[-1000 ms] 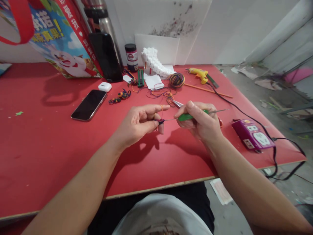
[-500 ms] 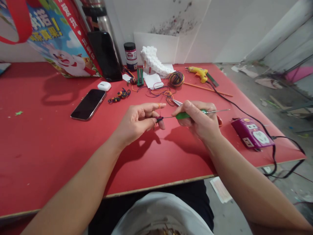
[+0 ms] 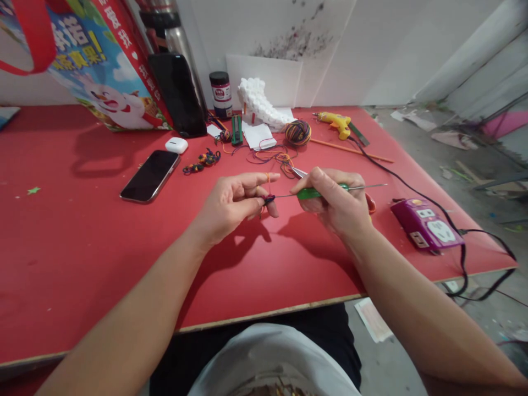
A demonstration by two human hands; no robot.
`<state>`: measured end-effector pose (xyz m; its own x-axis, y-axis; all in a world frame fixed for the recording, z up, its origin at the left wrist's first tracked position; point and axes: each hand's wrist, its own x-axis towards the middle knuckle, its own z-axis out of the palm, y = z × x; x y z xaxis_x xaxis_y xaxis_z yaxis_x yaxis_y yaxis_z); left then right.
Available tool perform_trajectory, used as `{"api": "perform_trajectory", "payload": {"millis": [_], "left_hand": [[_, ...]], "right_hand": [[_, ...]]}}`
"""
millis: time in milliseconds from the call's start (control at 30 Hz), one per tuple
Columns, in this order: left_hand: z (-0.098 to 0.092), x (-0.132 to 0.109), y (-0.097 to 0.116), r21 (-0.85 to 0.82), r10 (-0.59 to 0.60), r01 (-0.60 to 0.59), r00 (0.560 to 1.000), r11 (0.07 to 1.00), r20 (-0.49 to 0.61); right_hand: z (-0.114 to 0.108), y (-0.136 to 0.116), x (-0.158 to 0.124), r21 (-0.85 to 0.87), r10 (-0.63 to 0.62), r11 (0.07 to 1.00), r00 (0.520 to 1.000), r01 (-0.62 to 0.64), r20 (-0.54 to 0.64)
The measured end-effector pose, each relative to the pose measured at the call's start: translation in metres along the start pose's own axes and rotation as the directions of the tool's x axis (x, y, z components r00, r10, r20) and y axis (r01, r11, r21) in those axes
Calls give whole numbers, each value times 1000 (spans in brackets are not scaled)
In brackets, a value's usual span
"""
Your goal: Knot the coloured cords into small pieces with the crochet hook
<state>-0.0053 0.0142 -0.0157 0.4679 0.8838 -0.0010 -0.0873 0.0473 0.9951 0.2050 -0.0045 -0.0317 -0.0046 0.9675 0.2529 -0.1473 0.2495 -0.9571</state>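
Observation:
Between the thumb and fingers of my left hand (image 3: 233,206) is pinched a small dark piece of crochet (image 3: 269,200). An orange strand of yarn (image 3: 269,181) runs up from it, looped round the raised index finger. My right hand (image 3: 336,201) is closed round the green handle of a crochet hook (image 3: 310,193). The hook's thin metal shaft reaches left to the crochet piece; whether its tip is inside a stitch is too small to tell. Another metal shaft sticks out to the right. Behind my right hand lie scissors (image 3: 298,172), partly hidden by it.
A multicoloured yarn ball (image 3: 297,133) sits behind loose yarn. Further right are a yellow glue gun (image 3: 336,124) and a purple power socket (image 3: 427,224) with black cables. A phone (image 3: 150,176), an earbud case (image 3: 176,145) and a braided yarn piece (image 3: 202,161) lie left. A white bin (image 3: 272,344) stands below.
Almost nothing differs. Both hands keep their places, and the hook's shaft at the crochet piece has tilted or shifted very slightly.

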Motion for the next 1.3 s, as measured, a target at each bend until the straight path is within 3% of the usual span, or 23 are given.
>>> {"api": "perform_trajectory", "payload": {"millis": [233,433,567,833,1300], "left_hand": [[1,-1,2,56,-4,5,1000,998,-7],[6,-2,1,106,-7,9,1000,994,-21],[7,0,-1,40,-8,10,999,999,-38],[9,4,-2,-242,-8,-25,991,970,-136],[10,1,2,-176,-8,-28,979,984,-202]], "right_hand": [[0,2,-1,-4,-51,999,998,51,37],[3,0,-5,-140,-147,978,987,154,61],[10,-4,-9,-243,-228,942,973,231,40],[19,0,-20,-430,-323,856,946,286,-14],[19,3,-20,-474,-377,821,926,318,-30]]}}
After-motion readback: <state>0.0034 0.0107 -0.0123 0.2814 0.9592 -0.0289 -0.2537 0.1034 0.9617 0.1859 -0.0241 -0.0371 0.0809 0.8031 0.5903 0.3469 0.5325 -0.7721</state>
